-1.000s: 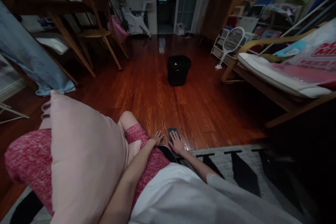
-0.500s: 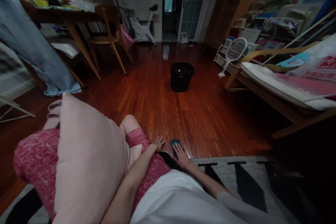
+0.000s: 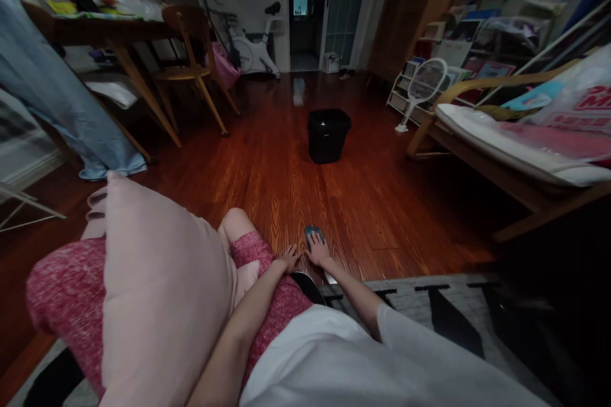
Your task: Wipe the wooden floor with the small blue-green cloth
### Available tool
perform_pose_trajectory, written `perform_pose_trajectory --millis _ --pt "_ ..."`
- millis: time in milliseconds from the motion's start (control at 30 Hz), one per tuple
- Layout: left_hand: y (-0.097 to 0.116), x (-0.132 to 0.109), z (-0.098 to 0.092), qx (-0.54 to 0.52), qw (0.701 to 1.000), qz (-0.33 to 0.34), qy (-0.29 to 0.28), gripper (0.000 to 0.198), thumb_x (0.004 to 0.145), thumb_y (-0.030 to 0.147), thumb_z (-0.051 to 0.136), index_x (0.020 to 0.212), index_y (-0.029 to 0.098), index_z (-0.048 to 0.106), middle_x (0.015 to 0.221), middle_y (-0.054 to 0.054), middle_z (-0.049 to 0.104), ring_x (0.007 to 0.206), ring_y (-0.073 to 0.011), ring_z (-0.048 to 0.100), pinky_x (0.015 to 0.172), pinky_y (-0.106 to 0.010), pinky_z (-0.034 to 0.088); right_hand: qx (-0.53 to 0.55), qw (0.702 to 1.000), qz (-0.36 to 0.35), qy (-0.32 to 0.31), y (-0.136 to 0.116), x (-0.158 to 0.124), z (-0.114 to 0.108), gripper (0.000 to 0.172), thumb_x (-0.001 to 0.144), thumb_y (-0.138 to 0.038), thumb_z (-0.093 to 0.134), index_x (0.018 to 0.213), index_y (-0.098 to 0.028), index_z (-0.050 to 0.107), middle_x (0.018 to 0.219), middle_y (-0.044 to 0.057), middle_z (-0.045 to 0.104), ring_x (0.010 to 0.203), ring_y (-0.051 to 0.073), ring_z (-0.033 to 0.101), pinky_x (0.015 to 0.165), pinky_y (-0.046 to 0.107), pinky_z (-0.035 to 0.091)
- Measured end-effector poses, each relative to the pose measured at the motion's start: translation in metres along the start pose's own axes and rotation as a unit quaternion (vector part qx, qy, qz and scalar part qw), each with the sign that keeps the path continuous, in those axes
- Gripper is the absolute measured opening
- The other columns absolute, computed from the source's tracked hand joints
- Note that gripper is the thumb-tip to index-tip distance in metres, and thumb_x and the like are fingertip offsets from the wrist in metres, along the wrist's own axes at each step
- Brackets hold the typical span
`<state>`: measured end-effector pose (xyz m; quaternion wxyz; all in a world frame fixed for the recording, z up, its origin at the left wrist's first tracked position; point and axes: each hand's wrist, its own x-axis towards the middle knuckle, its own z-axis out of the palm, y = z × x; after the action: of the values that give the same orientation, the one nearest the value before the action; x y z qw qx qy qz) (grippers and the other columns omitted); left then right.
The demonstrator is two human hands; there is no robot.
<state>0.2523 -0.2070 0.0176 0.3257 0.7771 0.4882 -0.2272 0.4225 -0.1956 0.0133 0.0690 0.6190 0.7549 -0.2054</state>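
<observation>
I sit on the floor with my legs in pink shorts. My right hand point(image 3: 318, 250) lies flat, fingers stretched, pressing a small teal cloth point(image 3: 312, 233) onto the red wooden floor point(image 3: 286, 165). My left hand point(image 3: 289, 259) rests with fingers apart on the floor beside my knee, close to the right hand and holding nothing. A large pale pink pillow point(image 3: 162, 286) leans on my left thigh. A dark object point(image 3: 305, 283) lies just under my wrists; I cannot make out what it is.
A black bin point(image 3: 328, 134) stands on the floor ahead. A wooden chair point(image 3: 188, 57) and table are at the back left, a wooden lounger point(image 3: 501, 140) with a white cushion at right. A black-and-white rug point(image 3: 429, 311) lies under me. An exercise bike point(image 3: 255, 44) is by the doorway.
My right hand has pushed the teal cloth farther forward across the floor, away from the rug. The left hand has stayed by my knee.
</observation>
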Motion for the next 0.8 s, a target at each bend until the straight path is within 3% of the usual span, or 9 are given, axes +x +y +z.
perform_pose_trajectory --millis 67,167,400,500,600,800 --pt "0.001 -0.001 -0.001 0.002 1.000 -0.001 -0.002 0.089 0.090 0.055 0.055 0.162 0.027 0.011 0.169 -0.010 -0.010 0.154 -0.0333 -0.006 0.121 -0.061 0.017 0.000 1.000 -0.003 -0.001 0.000 0.008 -0.006 0.074 0.096 -0.044 0.041 0.161 -0.016 0.020 0.169 0.014 0.012 0.155 0.028 0.014 0.121 0.051 0.017" --pt "0.002 -0.001 -0.002 -0.004 1.000 -0.005 -0.006 0.088 0.090 0.054 0.057 0.162 0.027 0.014 0.169 -0.010 -0.010 0.154 -0.0340 -0.006 0.121 -0.061 0.019 -0.009 1.000 -0.018 -0.006 0.009 -0.007 0.000 0.076 0.094 -0.046 0.044 0.161 -0.018 0.022 0.169 0.012 0.013 0.156 0.027 0.013 0.122 0.050 0.016" --pt "0.001 0.006 0.003 -0.033 0.999 -0.011 -0.007 0.087 0.089 0.053 0.058 0.161 0.027 0.018 0.169 -0.009 -0.012 0.154 -0.0341 -0.010 0.121 -0.062 0.015 -0.047 0.998 -0.050 -0.003 0.045 -0.099 0.062 0.077 0.093 -0.043 0.044 0.162 -0.019 0.020 0.169 0.010 0.012 0.156 0.027 0.010 0.124 0.049 0.013" --pt "0.000 0.007 0.004 -0.034 0.999 -0.012 -0.011 0.086 0.090 0.054 0.057 0.162 0.027 0.017 0.168 -0.009 -0.013 0.154 -0.0348 -0.010 0.121 -0.064 0.014 -0.047 0.998 -0.031 -0.001 0.044 -0.112 0.075 0.077 0.093 -0.042 0.044 0.162 -0.021 0.017 0.170 0.008 0.009 0.156 0.027 0.008 0.123 0.050 0.013" --pt "0.001 0.005 0.003 -0.025 1.000 -0.010 -0.010 0.087 0.091 0.056 0.055 0.162 0.026 0.015 0.168 -0.010 -0.013 0.154 -0.0347 -0.009 0.121 -0.063 0.013 -0.033 0.999 -0.030 0.007 0.036 -0.092 0.064 0.078 0.094 -0.045 0.043 0.162 -0.020 0.016 0.170 0.008 0.007 0.157 0.027 0.004 0.123 0.051 0.011" --pt "0.004 -0.001 -0.002 -0.003 1.000 -0.009 -0.005 0.088 0.091 0.054 0.055 0.162 0.023 0.014 0.168 -0.012 -0.010 0.154 -0.0329 -0.007 0.122 -0.058 0.015 -0.008 1.000 0.009 -0.003 0.007 -0.012 0.009 0.079 0.095 -0.051 0.042 0.162 -0.018 0.015 0.170 0.011 0.006 0.156 0.028 0.006 0.122 0.052 0.010"
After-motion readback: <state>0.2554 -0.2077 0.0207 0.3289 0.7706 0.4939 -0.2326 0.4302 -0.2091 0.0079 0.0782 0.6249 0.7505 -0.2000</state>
